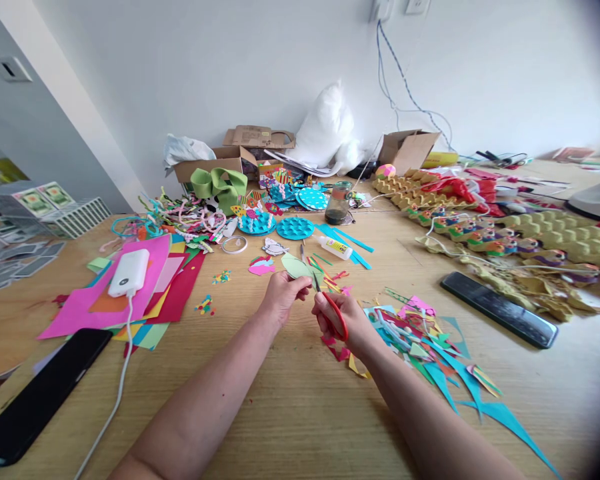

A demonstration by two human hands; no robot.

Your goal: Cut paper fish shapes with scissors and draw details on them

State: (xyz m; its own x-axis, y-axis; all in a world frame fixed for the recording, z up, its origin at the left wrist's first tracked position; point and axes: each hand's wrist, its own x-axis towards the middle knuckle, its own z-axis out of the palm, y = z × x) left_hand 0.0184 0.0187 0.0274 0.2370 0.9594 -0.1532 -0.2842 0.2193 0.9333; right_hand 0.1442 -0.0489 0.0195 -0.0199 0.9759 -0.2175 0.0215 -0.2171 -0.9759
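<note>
My left hand (287, 293) pinches a piece of light green paper (296, 265) over the middle of the table. In my right hand (347, 320) is a pair of scissors with red handles (338, 319). Their blades point away from me and spread apart at the green paper's right side. Just beyond lie a white fish cutout (275, 247) and a pink paper shape (261, 267). A glue bottle (335, 247) rests on its side near blue paper strips (350, 241). Several coloured paper scraps (415, 333) spread to the right of my right hand.
Left are stacked coloured papers (180, 293), a white power bank (129, 273) with a cable and a black phone (45, 393). Another phone (499, 309) and egg cartons (555, 233) lie right. Behind stand a glass jar (338, 203), blue discs (295, 228) and cardboard boxes (407, 148).
</note>
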